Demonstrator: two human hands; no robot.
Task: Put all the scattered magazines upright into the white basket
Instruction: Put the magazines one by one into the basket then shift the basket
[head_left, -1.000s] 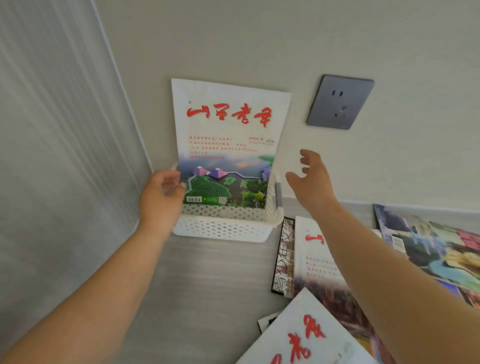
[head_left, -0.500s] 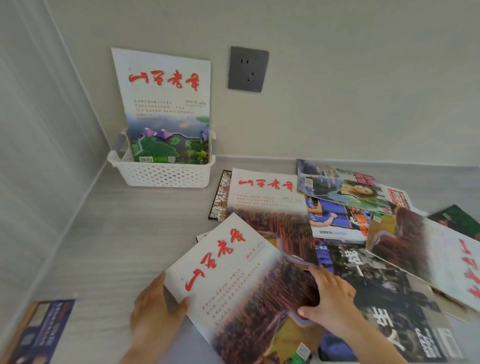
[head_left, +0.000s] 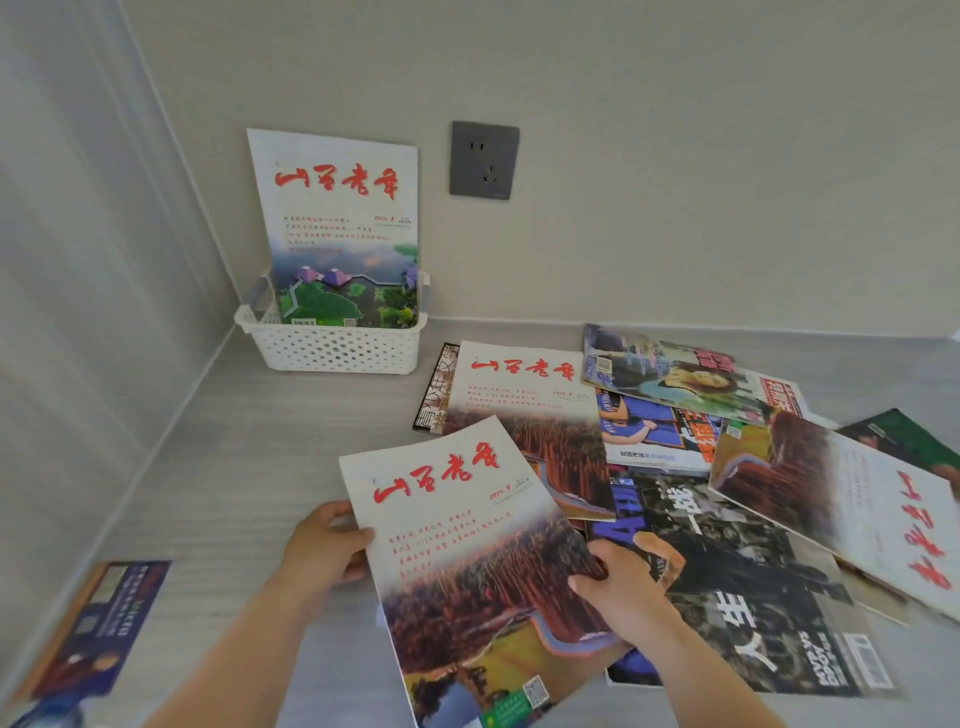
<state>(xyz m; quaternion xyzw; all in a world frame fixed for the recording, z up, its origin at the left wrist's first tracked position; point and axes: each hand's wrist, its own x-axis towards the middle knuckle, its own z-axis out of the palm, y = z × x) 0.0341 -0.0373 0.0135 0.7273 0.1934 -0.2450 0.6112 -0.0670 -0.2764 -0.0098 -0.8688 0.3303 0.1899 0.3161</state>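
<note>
1. Down at the near edge of the pale grey wood-grain counter (head_left: 234, 467), I'm holding a glossy white magazine with red lettering and a reddish field photo (head_left: 467, 545).
2. My left hand (head_left: 322, 551) grips its left edge and my right hand (head_left: 618, 587) pinches the right, probably so the floppy thing doesn't sag.
3. That white perforated plastic basket (head_left: 337, 348) sits in the far corner, well apart, with one green-landscape magazine (head_left: 337, 208) upright inside, leaning on the beige wall (head_left: 675, 156).
4. All the other glossy magazines (head_left: 753, 587) lie overlapping on the right.

The held magazine (head_left: 467, 545) has its near corner cut off by the bottom edge, and the left hand (head_left: 322, 545) has its fingers hidden beneath it. The upright magazine (head_left: 337, 218) has its foot hidden behind the basket (head_left: 337, 348) wall. The near-left booklet (head_left: 93, 623) is blurred, clipped by the frame, its print illegible.
</note>
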